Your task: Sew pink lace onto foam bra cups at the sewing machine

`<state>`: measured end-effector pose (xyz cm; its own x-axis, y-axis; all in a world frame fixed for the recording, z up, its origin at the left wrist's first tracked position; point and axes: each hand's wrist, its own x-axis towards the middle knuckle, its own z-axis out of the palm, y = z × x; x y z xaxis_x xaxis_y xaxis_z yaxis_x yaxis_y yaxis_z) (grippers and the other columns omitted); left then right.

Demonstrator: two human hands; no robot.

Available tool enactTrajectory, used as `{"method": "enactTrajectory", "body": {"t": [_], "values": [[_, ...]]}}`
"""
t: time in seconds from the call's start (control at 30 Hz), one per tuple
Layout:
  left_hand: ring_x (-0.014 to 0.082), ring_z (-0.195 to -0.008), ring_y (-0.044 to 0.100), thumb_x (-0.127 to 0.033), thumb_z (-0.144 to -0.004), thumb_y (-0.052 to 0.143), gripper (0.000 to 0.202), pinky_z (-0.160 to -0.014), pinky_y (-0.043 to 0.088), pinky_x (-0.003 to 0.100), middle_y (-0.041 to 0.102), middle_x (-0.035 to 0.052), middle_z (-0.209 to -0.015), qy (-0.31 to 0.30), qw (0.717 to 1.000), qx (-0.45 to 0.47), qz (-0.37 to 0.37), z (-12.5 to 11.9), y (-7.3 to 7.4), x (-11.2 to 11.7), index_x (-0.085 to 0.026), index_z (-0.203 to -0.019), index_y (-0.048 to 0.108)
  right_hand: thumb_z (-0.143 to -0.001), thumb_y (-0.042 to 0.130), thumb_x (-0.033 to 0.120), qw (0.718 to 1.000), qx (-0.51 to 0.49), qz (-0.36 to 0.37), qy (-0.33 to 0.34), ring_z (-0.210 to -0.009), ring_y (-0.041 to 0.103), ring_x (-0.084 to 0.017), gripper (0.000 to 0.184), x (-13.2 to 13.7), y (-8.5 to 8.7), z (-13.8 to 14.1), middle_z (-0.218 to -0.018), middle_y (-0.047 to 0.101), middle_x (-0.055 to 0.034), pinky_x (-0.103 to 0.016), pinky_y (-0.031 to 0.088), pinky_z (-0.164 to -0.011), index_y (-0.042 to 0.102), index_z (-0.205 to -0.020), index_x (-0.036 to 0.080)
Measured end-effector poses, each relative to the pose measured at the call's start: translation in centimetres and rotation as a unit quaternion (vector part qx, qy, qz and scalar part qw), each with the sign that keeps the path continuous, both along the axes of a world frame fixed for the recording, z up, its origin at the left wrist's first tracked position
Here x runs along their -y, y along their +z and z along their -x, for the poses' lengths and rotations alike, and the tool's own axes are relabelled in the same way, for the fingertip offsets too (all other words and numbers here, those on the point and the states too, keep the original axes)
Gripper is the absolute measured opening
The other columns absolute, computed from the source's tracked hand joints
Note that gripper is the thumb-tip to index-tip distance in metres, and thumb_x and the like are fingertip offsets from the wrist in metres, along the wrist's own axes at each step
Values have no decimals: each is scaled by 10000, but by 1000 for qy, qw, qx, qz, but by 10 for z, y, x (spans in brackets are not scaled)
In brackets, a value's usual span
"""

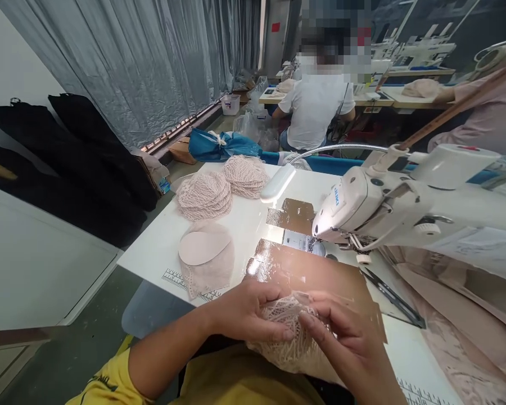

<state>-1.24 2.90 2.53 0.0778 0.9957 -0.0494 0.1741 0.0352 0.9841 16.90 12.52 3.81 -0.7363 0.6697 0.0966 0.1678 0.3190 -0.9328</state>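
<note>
Lace (284, 340) at the bench's (253, 225) near edge, over your lap | your left hand (244, 312) and right hand (348, 343) both pinch it, fingertips pressed together, seemingly to keep its layers aligned | machine (388, 208) just beyond | stacks (219, 188) far-left corner, reachable

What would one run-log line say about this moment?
left hand: grips lace piece | right hand: pinches same piece | sewing machine: beyond hands
</note>
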Motion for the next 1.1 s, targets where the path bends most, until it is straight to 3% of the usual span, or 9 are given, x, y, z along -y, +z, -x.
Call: {"method": "enactTrajectory", "body": {"t": [0.2,0.43,0.53,0.7,0.83,1.1], "values": [[101,-639,416,-429,-753,702,353,-574,338,200,489,-14,-720,3,999,52,17,3,7,-8,-118,-903,628,-819,612,407,999,19,4,-38,-656,588,-186,275,-4,2,4,-708,663,-26,-287,458,-625,598,-612,226],[96,-616,402,-434,-826,623,325,-581,336,211,488,-10,-690,19,997,72,21,-1,8,-23,-110,-833,639,-803,631,416,998,36,16,-51,-565,528,-149,274,-9,3,6,-619,628,-6,-270,403,-548,602,-619,216],[96,-618,410,-406,-845,602,305,-571,333,205,485,-5,-686,20,996,80,15,-3,7,-26,-106,-801,625,-780,652,442,996,42,43,-64,-571,520,-144,279,-12,-4,4,-624,618,-7,-268,391,-543,616,-632,208],[82,-603,383,-349,-871,579,261,-545,298,194,468,-13,-671,10,998,60,-1,-4,8,-29,-100,-806,622,-708,702,486,986,37,144,-77,-562,494,-140,311,-18,-8,3,-596,580,7,-260,380,-523,690,-816,194],[76,-582,346,-413,-853,610,315,-529,270,198,438,-28,-649,-27,993,109,37,0,9,-30,-99,-868,634,-699,701,494,982,26,181,-48,-560,453,-128,310,-20,-2,3,-588,566,0,-254,351,-518,679,-668,186],[72,-564,350,-515,-780,675,417,-522,280,207,443,-24,-631,-45,976,194,84,2,7,-36,-103,-806,615,-653,735,492,970,6,241,-40,-565,415,-120,322,-21,5,4,-581,530,13,-247,334,-525,645,-628,183]]}}
